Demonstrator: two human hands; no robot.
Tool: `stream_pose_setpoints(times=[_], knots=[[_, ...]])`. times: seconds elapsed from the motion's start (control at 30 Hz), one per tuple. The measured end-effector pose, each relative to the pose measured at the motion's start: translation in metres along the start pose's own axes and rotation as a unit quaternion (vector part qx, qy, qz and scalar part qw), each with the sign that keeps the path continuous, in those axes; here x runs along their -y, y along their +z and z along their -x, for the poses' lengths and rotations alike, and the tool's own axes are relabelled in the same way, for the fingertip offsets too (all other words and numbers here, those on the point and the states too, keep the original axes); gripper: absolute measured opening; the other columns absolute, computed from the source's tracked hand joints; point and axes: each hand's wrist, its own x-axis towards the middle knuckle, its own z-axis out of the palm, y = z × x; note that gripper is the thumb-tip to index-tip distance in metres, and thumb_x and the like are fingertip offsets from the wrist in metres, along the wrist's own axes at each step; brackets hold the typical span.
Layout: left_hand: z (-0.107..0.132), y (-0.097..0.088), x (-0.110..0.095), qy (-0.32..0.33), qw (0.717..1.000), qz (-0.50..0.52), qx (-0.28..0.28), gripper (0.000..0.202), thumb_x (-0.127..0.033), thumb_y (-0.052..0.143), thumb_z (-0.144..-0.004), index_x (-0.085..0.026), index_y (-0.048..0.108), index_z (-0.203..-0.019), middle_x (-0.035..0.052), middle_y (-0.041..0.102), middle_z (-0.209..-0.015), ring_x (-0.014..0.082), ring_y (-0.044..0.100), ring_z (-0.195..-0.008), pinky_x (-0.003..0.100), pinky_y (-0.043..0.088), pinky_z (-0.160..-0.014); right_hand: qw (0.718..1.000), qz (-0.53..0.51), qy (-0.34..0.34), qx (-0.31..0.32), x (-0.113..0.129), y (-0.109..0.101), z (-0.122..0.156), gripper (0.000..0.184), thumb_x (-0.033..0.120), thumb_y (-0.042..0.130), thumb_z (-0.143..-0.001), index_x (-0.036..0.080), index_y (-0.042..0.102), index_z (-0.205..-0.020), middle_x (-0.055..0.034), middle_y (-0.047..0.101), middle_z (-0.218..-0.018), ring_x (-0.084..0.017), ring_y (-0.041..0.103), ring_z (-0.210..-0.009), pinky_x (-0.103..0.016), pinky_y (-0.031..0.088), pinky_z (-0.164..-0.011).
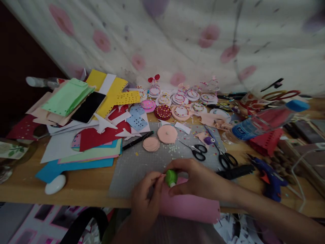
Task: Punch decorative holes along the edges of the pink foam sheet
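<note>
At the front edge of the table, my right hand (193, 179) is closed around a small green craft punch (171, 177) with a whitish lower part. My left hand (147, 193) is beside it, thumb and forefinger pinched at the upper left edge of a pink foam or paper sheet (190, 205). The punch sits over that edge, close to my left fingertips. The sheet hangs partly over the table edge, slightly curled. Under my hands lies a grey cutting mat (127, 176), with pale green dots (170, 149) scattered beyond them.
Two pairs of scissors (199, 152) (227, 159), a blue glue gun (270, 178) and a water bottle (264, 122) are at right. Coloured sheets (83, 166), a phone (88, 106) and a white oval object (55, 184) are at left. Several small decorated hats (163, 112) line the back.
</note>
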Motion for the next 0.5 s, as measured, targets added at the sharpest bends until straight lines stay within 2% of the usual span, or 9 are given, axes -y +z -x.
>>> stream_pose_setpoints(times=[0.27,0.5], knots=[[-0.01,0.0,0.005,-0.008,1.0,0.024,0.009,0.01,-0.023,0.056,-0.089,-0.02,0.065,-0.09,0.0016,0.074,-0.083,0.0146,0.07,-0.077,0.02,0.053,-0.067,0.998,0.036,-0.041,0.032,-0.001,-0.009,-0.014,0.024,0.029,0.077,-0.07,0.017,0.069,-0.089,0.0005,0.068,-0.08,-0.015,0.059,-0.074,-0.026,0.046,-0.069],[-0.021,0.002,0.015,-0.069,0.997,0.04,0.017,0.013,-0.029,0.057,-0.088,-0.019,0.065,-0.084,0.0007,0.072,-0.078,0.0149,0.069,-0.073,0.021,0.052,-0.065,0.992,0.093,-0.072,0.035,-0.011,-0.007,-0.033,0.018,0.027,0.073,-0.072,0.016,0.068,-0.085,0.0005,0.064,-0.073,-0.014,0.056,-0.069,-0.024,0.042,-0.061]])
